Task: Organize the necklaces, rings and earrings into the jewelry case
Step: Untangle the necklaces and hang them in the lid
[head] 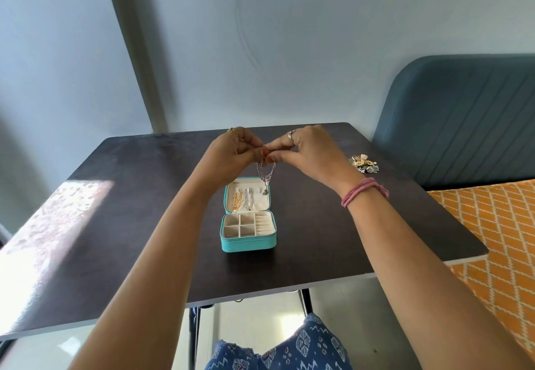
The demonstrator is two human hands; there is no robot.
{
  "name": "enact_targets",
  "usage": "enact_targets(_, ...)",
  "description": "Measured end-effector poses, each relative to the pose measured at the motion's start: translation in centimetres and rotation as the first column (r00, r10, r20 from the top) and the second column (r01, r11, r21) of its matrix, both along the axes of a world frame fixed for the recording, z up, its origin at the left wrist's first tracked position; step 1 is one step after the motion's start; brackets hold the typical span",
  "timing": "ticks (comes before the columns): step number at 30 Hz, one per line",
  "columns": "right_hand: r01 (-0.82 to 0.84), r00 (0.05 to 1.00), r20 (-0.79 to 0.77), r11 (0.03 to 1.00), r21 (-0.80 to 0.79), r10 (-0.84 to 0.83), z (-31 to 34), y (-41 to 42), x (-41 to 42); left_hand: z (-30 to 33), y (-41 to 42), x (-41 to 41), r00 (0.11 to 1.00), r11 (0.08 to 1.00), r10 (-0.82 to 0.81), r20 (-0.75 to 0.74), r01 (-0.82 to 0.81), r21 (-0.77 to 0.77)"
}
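Head view, necklace: a silver necklace (266, 173) hangs in a doubled loop from both hands, its long axis near vertical, a small pendant at the bottom.
Head view, key relation: the loop dangles straight over the right part of the raised lid of the jewelry case (248, 215), so the target lies directly below and slightly toward the person from the pinch point. Whether the pendant touches the lid lining cannot be told.
Head view, case: it stands open in the middle of the dark table (139, 196); a gold necklace (237, 201) and a second silver chain (248, 200) already hang in the lid, and the tray's compartments below look unfilled.
Head view, left hand (231, 152): raised above the case, fingers curled, thumb and fingertips pinching the chain's top end.
Head view, right hand (309, 149): raised level with the left, fingertips meeting it and pinching the same chain; a pink band sits on that wrist.
Head view, nearer hand: both sit about equally near the lid; the right seems better placed for its right-hand hook.
Head view, remaining pieces: a small heap of rings and earrings (364, 163) lies on the table well to the right.
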State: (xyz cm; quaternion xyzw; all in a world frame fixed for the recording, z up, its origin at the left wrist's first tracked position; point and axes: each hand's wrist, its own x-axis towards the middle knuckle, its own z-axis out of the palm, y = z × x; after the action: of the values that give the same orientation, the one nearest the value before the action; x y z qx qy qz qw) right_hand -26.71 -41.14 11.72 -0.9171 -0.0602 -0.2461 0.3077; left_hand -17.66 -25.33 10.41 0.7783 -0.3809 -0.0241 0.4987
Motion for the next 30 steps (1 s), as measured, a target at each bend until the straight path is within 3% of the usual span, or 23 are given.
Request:
enact_targets(4, -0.003, 1.0, 0.021, 0.995, -0.095, 0.005, -0.2, 0.1, 0.9, -0.9, -0.1, 0.6, 0.999, 0.998, -0.007, -0.054, 0.004, -0.065)
enact_targets(9, 0.064, 0.996, 0.077, 0.973, -0.222, -0.047, -1.0, 0.4, 1.5, -2.1, -0.4, 1.4, 0.998, 0.997, 0.063, 0.025, -0.061, -0.049)
enact_targets(16, 0.155, 0.984, 0.124, 0.953, -0.261, -0.127, -2.5, 0.0, 3.0, -3.0, -0.7, 1.8, 0.989, 0.989, 0.135, 0.054, -0.131, -0.069)
enact_targets(19, 0.169, 0.976, 0.177, 0.952, -0.255, -0.126, -3.2, -0.2, 3.5, -3.5, -0.5, 2.4, 0.986, 0.982, 0.167, -0.005, -0.166, -0.086)
enact_targets(21, 0.173, 0.97, 0.211, 0.954, -0.243, -0.122, -3.4, -0.3, 3.4, -4.3, -0.3, 3.0, 0.954, 0.945, 0.29, -0.073, -0.297, -0.133)
enact_targets(24, 0.173, 0.964, 0.24, 0.958, -0.228, -0.117, -3.8, -0.3, 3.6, -6.9, 0.3, 4.3, 0.84, 0.861, 0.501, -0.209, -0.509, 0.017)
enact_targets(27, 0.176, 0.956, 0.271, 0.955, -0.24, -0.108, -4.3, -0.2, 3.8, -9.9, 0.8, 4.5, 0.796, 0.86, 0.508, -0.328, -0.448, 0.244)
enact_targets(30, 0.179, 0.95, 0.294, 0.952, -0.248, -0.102, -4.7, -0.2, 4.2, -11.6, 0.8, 4.2, 0.811, 0.875, 0.483, -0.331, -0.436, 0.211)
